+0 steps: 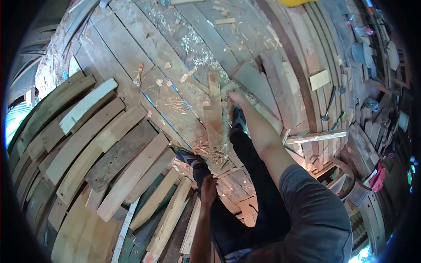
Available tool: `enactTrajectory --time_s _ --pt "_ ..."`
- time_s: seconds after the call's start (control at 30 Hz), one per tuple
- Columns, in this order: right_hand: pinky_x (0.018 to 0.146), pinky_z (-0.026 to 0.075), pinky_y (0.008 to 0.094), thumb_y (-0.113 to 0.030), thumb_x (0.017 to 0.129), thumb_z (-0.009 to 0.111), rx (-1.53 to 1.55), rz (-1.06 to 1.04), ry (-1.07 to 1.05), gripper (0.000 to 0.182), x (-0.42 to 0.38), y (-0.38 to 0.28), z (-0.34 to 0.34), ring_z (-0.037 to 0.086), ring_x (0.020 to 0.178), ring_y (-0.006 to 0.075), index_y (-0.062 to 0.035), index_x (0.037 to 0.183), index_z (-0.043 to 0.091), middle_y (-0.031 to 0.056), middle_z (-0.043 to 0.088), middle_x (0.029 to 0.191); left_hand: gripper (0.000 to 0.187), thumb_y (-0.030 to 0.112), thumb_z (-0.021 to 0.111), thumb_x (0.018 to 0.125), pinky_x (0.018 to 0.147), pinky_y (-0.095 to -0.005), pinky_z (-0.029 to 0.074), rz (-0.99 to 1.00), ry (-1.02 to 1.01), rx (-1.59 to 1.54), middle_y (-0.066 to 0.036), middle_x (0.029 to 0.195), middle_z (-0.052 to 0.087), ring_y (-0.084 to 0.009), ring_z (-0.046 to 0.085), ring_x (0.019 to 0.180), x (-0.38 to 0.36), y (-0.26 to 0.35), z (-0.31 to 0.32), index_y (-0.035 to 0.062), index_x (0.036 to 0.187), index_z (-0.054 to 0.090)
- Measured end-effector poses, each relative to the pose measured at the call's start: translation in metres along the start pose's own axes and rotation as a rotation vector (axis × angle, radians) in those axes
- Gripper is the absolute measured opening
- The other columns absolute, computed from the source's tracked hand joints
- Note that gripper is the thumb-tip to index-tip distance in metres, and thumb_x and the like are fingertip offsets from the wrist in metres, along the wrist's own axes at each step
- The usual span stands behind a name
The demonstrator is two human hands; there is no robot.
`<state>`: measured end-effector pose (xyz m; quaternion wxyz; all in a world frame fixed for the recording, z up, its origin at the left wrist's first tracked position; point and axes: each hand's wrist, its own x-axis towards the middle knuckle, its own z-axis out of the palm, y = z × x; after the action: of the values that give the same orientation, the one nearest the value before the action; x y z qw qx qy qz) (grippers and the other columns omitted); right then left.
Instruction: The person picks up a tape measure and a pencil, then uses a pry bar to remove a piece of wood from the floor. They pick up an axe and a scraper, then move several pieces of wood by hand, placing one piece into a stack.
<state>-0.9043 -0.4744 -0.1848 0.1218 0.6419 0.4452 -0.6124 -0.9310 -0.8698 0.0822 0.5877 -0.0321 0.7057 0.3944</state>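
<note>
My right hand (237,97) reaches down at arm's length, fingers closed round a pale wooden piece (229,87) that I cannot identify for sure. It is just right of a narrow brown plank (215,109), which lies between my two shoes (189,156) (238,119). Wood chips and shavings (209,150) are scattered round the plank's near end. My left hand (208,189) hangs by my thigh, curled into a fist with nothing seen in it.
I stand on a rough board floor (131,52). A pile of curved planks (101,144) fills the left. Hammers (328,104) and offcuts lie on curved boards at the right, with clutter and shelves beyond (372,57).
</note>
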Motion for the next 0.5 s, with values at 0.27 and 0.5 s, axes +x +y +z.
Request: enactTrajectory --time_s 0.27,0.5 --pt "0.087 0.047 0.0391 -0.036 0.07 0.072 -0.446 -0.034 0.037 0.064 0.02 -0.032 0.051 0.057 0.103 0.0357 0.0069 0.111 0.048 0.0278 0.056 0.109 0.03 0.017 0.054 0.09 0.067 -0.0311 0.05 -0.095 0.007 0.274 -0.014 0.096 0.064 -0.0233 0.065 0.082 0.001 0.011 0.038 0.0025 0.116 0.048" --pt "0.094 0.043 0.0397 -0.038 0.07 0.073 -0.452 -0.061 0.232 0.102 0.062 -0.035 0.098 0.047 0.115 0.0395 0.006 0.136 0.008 0.0308 0.038 0.128 0.029 0.012 0.053 0.09 0.069 -0.0281 0.049 -0.076 0.076 0.243 -0.012 0.097 0.064 -0.0192 0.063 0.084 0.014 0.014 0.02 0.0021 0.117 0.048"
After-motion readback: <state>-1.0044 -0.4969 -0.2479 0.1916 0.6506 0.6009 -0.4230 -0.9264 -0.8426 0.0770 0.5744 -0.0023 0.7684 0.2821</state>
